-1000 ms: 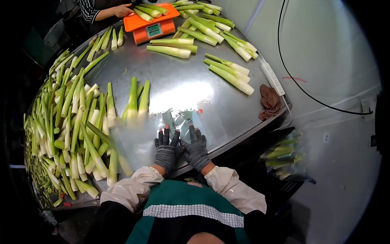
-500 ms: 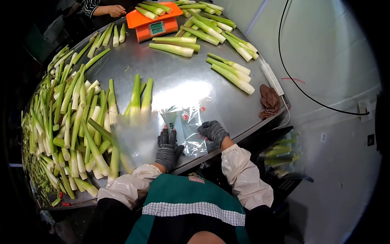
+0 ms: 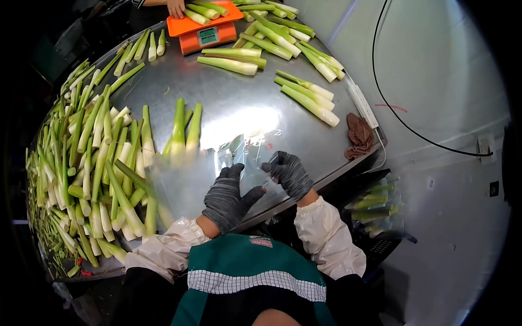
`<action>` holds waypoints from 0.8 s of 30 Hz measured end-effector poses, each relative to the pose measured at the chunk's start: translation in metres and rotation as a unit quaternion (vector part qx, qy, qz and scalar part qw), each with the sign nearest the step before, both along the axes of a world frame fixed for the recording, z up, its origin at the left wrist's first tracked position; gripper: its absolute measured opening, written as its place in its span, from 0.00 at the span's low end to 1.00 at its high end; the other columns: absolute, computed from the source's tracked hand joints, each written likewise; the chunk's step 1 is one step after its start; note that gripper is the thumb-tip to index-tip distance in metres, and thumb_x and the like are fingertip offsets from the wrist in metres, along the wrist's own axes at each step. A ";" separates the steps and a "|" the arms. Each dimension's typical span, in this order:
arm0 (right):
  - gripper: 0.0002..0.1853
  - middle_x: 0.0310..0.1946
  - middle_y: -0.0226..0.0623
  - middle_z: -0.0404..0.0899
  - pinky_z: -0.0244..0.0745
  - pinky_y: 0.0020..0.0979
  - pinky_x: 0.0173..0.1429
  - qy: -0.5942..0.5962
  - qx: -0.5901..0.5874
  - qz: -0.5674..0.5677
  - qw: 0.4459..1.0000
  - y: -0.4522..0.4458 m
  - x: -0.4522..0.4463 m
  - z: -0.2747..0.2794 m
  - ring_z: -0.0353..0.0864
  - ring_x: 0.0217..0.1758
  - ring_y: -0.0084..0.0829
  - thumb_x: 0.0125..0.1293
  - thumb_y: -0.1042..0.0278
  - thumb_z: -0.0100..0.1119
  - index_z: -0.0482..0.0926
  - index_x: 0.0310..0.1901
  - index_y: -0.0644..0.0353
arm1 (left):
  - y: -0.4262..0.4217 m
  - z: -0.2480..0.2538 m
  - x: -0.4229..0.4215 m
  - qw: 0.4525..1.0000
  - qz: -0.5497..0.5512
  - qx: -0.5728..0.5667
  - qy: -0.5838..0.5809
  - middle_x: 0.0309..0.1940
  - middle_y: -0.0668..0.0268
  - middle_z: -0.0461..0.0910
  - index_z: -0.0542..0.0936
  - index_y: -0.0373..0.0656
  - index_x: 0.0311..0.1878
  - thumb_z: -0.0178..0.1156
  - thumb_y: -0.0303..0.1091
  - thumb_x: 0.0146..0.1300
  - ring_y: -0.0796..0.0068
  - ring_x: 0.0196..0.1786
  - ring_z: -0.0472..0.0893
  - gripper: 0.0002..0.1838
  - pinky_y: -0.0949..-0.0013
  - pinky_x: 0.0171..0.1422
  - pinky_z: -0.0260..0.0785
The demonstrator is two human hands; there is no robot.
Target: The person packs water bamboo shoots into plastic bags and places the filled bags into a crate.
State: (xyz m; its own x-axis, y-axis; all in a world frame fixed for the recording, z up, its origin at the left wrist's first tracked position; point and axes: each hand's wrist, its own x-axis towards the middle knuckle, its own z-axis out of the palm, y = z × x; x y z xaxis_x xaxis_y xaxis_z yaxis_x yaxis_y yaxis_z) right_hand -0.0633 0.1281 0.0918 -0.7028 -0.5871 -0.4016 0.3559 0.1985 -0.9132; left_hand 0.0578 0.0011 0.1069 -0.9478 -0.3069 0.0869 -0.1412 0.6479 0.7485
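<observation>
Clear plastic bags (image 3: 187, 182) lie on the metal table in front of me, their lower ends over the tips of some green-white stalks (image 3: 178, 127). My left hand (image 3: 227, 198), in a grey fingerless glove, rests over the bags with its thumb spread from its fingers. My right hand (image 3: 290, 175), gloved alike, is beside it with bent fingers pinching the edge of a clear bag. Glare hides much of the plastic between the hands.
A large pile of stalks (image 3: 98, 163) covers the table's left side. An orange scale (image 3: 207, 37) bears stalks, with another person's hand (image 3: 176, 8) at it. More stalks (image 3: 310, 103), a brown cloth (image 3: 360, 136) and a power strip (image 3: 363, 106) lie right. A crate (image 3: 380, 244) stands below.
My right hand moved right from beside my left and took hold of the plastic. My left hand turned and its thumb spread toward the right. The other person's hand came onto the scale.
</observation>
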 end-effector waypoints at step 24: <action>0.49 0.60 0.54 0.49 0.48 0.39 0.63 0.471 0.440 0.143 0.751 -0.036 -0.179 -0.016 0.51 0.63 0.45 0.40 0.57 0.65 0.46 0.62 0.59 | -0.105 0.012 -0.012 0.919 0.309 0.201 0.136 0.26 0.67 0.73 0.72 0.35 0.38 0.51 0.25 0.54 0.77 0.26 0.72 0.08 0.76 0.29 0.66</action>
